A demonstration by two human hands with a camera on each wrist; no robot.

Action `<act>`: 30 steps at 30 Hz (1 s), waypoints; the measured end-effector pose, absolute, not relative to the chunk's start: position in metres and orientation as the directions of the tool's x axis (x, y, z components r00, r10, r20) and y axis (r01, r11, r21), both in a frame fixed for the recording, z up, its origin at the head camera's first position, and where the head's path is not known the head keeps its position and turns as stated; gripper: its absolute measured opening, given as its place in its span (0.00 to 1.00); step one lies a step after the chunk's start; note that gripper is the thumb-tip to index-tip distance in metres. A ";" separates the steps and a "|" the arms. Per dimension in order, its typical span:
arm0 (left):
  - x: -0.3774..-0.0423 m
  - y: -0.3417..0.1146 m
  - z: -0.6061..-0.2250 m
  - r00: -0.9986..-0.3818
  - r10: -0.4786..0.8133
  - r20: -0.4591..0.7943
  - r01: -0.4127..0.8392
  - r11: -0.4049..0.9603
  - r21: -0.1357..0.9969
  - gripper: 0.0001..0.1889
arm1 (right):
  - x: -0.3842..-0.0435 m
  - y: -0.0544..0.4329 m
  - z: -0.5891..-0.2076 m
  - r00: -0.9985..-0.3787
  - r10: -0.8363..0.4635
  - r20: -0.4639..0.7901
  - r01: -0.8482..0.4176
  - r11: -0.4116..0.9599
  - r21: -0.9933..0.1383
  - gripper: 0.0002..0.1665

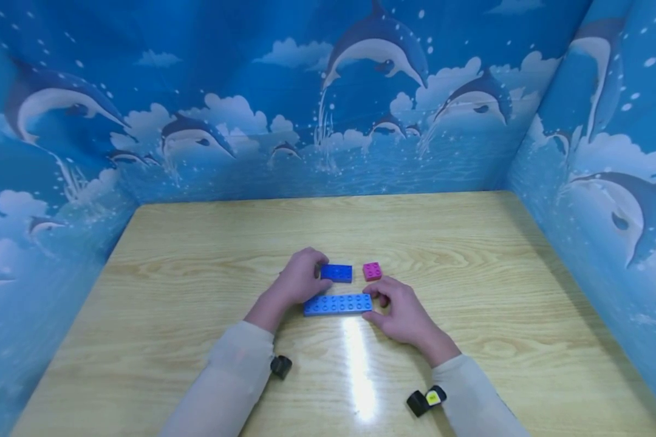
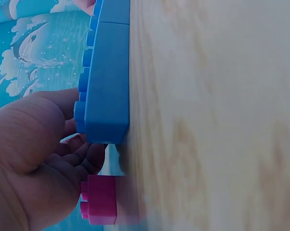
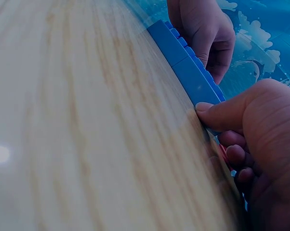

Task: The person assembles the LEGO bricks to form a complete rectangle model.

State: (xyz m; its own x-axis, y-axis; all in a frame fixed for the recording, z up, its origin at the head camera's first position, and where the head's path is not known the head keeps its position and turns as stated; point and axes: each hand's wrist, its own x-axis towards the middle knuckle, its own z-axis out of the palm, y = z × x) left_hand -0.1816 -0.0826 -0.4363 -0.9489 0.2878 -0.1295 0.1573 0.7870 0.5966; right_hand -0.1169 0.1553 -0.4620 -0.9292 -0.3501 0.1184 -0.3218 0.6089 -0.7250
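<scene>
Two light blue bricks [image 1: 337,304] stand end to end on the table, a thin seam between them. My right hand [image 1: 401,309] grips their right end, thumb on the near side [image 3: 210,107] and index finger at the far corner. Behind the row, my left hand [image 1: 299,278] holds the left end of a dark blue brick [image 1: 336,273] between thumb and fingers. A pink brick [image 1: 372,271] sits right of the dark blue one, just beyond my right fingers. In the left wrist view, another pink brick [image 2: 101,199] stands left of the row, mostly hidden by my left hand in the head view.
The wooden table [image 1: 197,243] meets a dolphin-print curtain [image 1: 284,121] at the back and both sides. Black wrist devices [image 1: 280,366] sit at both sleeves. A bright light reflection [image 1: 359,370] lies on the wood in front of the bricks.
</scene>
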 end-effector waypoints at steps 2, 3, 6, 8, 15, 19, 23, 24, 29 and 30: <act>-0.182 -0.082 -0.436 -0.948 0.290 -0.132 0.159 0.791 0.591 0.24 | -0.117 0.155 -0.462 -0.927 -0.353 0.123 -0.326 0.604 -0.727 0.23; -0.182 -0.082 -0.436 -0.947 0.292 -0.133 0.161 0.792 0.590 0.24 | -0.117 0.155 -0.461 -0.927 -0.354 0.124 -0.327 0.602 -0.729 0.22; -0.182 -0.083 -0.436 -0.946 0.296 -0.130 0.166 0.791 0.589 0.23 | -0.117 0.155 -0.462 -0.928 -0.353 0.122 -0.325 0.602 -0.730 0.22; -0.181 -0.083 -0.436 -0.946 0.298 -0.127 0.168 0.787 0.594 0.23 | -0.117 0.155 -0.462 -0.930 -0.349 0.116 -0.318 0.603 -0.732 0.22; -0.178 -0.085 -0.433 -0.952 0.295 -0.083 0.180 0.757 0.628 0.24 | -0.117 0.155 -0.462 -0.932 -0.346 0.111 -0.312 0.605 -0.733 0.23; -0.175 -0.086 -0.430 -0.954 0.293 -0.063 0.187 0.744 0.641 0.23 | -0.117 0.155 -0.461 -0.927 -0.354 0.129 -0.329 0.597 -0.732 0.22; -0.172 -0.087 -0.429 -0.956 0.288 -0.056 0.185 0.740 0.647 0.22 | -0.117 0.155 -0.461 -0.923 -0.357 0.142 -0.341 0.590 -0.731 0.22; -0.170 -0.088 -0.429 -0.957 0.286 -0.055 0.183 0.737 0.651 0.22 | -0.117 0.155 -0.461 -0.924 -0.357 0.140 -0.339 0.590 -0.733 0.21; -0.163 -0.092 -0.428 -0.960 0.269 -0.073 0.153 0.726 0.671 0.22 | -0.117 0.154 -0.461 -0.927 -0.353 0.129 -0.329 0.595 -0.734 0.21; -0.161 -0.092 -0.428 -0.961 0.267 -0.077 0.147 0.724 0.674 0.22 | -0.117 0.154 -0.461 -0.927 -0.353 0.129 -0.329 0.596 -0.732 0.21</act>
